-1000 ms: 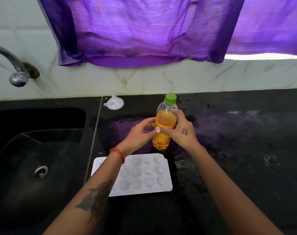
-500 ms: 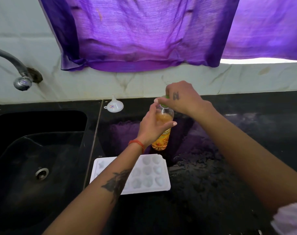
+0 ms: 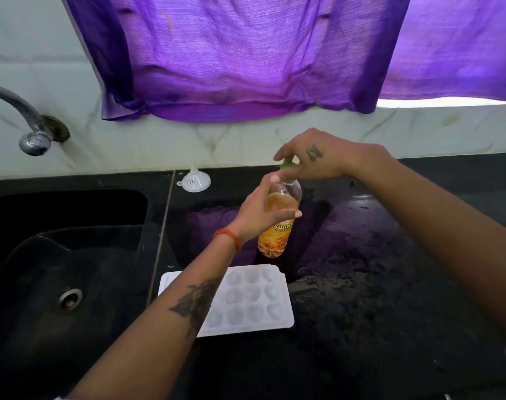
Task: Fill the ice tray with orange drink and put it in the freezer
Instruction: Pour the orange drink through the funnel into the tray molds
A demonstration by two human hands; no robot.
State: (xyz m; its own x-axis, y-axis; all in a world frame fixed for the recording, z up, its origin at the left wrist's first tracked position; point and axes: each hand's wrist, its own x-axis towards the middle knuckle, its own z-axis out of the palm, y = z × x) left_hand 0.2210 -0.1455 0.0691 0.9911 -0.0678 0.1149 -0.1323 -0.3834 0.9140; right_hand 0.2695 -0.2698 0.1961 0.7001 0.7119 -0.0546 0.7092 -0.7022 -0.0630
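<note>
At the far left a tap (image 3: 33,131) curves over the dark sink (image 3: 69,298). A small white funnel (image 3: 194,181) sits upside down at the back of the black counter (image 3: 375,298). The white ice tray (image 3: 257,298) lies flat near the counter's front edge, its cups looking empty. Just behind it stands the bottle (image 3: 277,226) of orange drink, the left hand (image 3: 260,215) wrapped around its upper body. The right hand (image 3: 312,160) pinches the green cap (image 3: 286,163) from above. A purple cloth (image 3: 246,59) hangs along the wall.

Black counter (image 3: 390,298): ice tray (image 3: 257,301), bottle (image 3: 277,226), funnel (image 3: 194,180).
</note>
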